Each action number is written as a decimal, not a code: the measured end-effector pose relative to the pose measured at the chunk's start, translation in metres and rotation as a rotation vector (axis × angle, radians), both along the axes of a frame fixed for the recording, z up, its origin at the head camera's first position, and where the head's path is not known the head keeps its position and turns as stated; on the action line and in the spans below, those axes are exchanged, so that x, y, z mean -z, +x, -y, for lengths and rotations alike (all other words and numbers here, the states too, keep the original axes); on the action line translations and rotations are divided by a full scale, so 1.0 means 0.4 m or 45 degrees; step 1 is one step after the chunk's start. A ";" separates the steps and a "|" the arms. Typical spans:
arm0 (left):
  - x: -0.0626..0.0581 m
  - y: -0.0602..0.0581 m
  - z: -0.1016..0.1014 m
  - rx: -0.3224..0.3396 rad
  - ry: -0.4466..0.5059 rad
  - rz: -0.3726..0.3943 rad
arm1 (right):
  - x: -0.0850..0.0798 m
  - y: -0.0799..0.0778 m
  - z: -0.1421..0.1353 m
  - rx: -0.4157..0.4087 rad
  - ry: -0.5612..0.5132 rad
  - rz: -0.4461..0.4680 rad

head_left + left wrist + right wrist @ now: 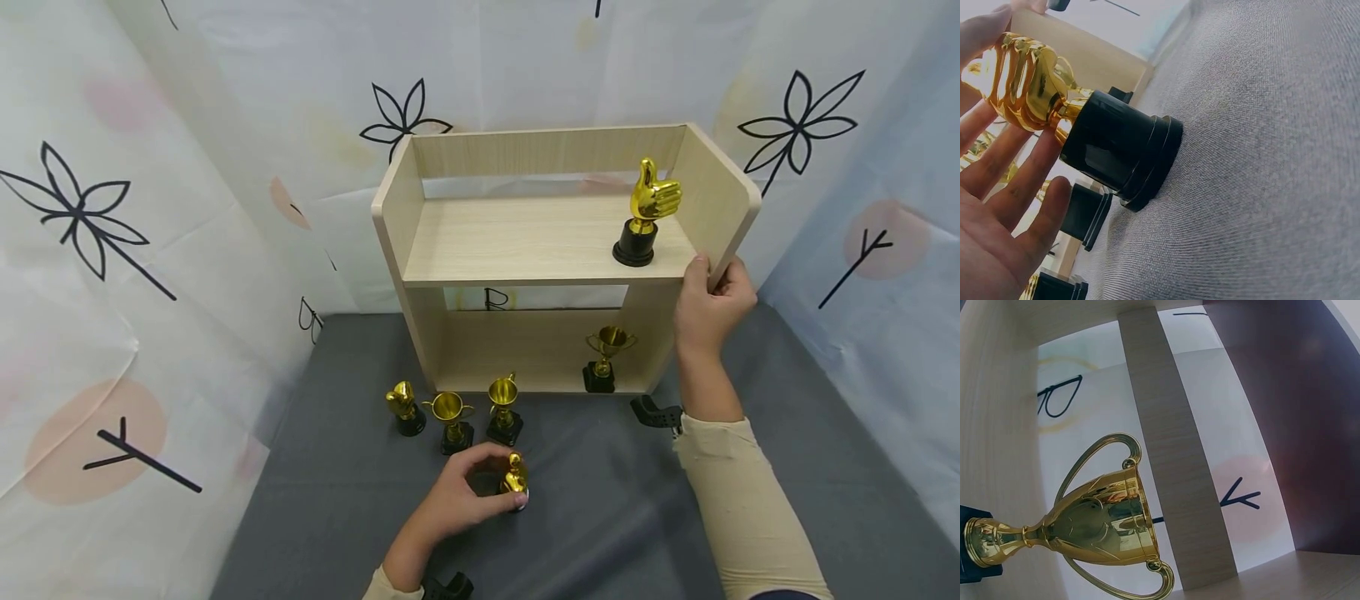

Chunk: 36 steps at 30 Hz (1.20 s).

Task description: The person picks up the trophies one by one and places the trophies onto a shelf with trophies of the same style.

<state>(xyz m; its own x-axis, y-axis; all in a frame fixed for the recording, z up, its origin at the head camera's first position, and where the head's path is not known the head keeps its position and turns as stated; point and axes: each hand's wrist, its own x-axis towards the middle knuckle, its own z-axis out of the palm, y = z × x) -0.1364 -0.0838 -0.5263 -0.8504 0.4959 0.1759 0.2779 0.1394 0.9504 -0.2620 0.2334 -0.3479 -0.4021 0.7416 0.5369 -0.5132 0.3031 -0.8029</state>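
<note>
My left hand (453, 500) holds a small gold thumbs-up trophy (514, 477), thumb on one side and fingers on the other. In the left wrist view its black round base (1122, 147) is right at the grey cloth. With the right hand (708, 312) I grip the right side panel of a two-tier wooden shelf (517, 237), at the height of its upper board. A larger thumbs-up trophy (655, 200) stands on that board, near the right side. Below it, a two-handled gold cup trophy (611, 340) stands on the lower tier, large in the right wrist view (1104, 519).
In front of the shelf's left half stand another gold trophy with a round black base (405, 408), a cup trophy (448, 408) and a second cup trophy (504, 392). A grey cloth (585, 517) covers the table. Patterned white sheets (225, 250) hang behind and beside it.
</note>
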 end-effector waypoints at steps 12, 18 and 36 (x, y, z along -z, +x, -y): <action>-0.006 0.006 0.000 -0.092 -0.009 0.025 | 0.001 -0.001 0.003 0.007 0.013 -0.014; -0.002 0.012 -0.002 -0.113 0.009 0.037 | 0.004 -0.002 0.002 0.010 0.025 -0.020; 0.001 0.023 -0.005 -0.133 -0.004 -0.022 | 0.004 -0.006 0.000 -0.002 -0.010 -0.006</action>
<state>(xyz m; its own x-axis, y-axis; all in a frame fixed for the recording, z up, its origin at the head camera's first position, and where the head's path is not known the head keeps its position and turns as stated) -0.1273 -0.0818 -0.5267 -0.8943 0.4052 0.1900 0.2783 0.1712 0.9451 -0.2644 0.2335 -0.3494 -0.4007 0.7454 0.5328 -0.5175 0.2957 -0.8030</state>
